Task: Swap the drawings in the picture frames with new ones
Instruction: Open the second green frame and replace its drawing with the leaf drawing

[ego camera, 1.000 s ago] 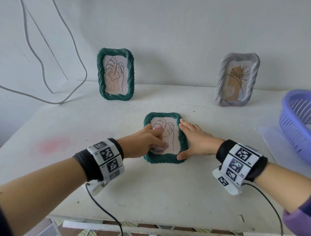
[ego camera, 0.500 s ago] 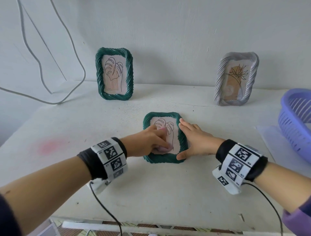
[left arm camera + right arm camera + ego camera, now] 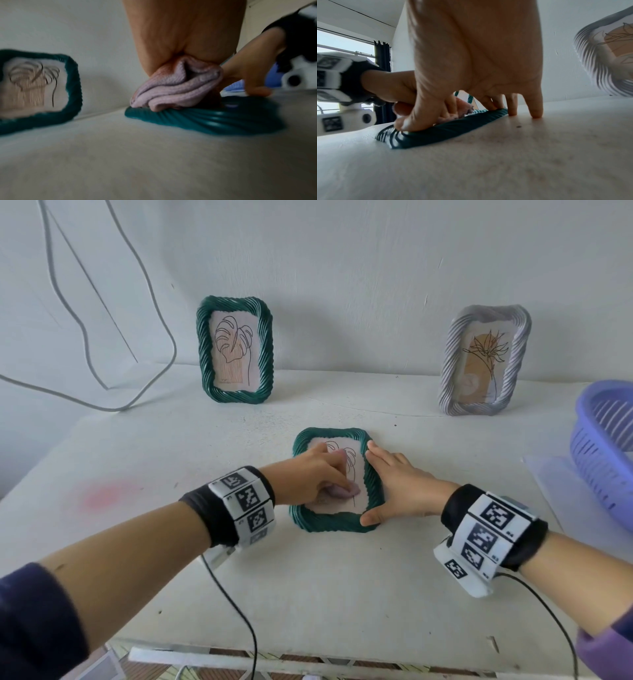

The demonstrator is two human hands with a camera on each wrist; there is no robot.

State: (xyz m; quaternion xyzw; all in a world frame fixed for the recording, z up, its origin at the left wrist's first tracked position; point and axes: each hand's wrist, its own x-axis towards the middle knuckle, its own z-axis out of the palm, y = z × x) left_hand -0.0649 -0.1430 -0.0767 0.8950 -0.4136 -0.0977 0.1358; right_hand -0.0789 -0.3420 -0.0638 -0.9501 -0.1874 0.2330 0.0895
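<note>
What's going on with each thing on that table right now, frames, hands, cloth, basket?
Green frame lying down: flat, face up, drawing inside.
Pink cloth: bunched, pressed on that frame's front.
Left hand: grips the cloth.
Right hand: fingers straight, pressing the frame's right edge.
Standing green frame: upright, holds a leaf drawing.
Grey frame: upright, holds a plant drawing.
Purple basket: upright; contents unseen.

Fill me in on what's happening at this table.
A person is wiping a green frame that lies flat on the white table. The left hand grips a bunched pink cloth pressed onto its drawing, while the right hand rests on the frame's right edge. Another green frame and a grey frame stand by the wall.
</note>
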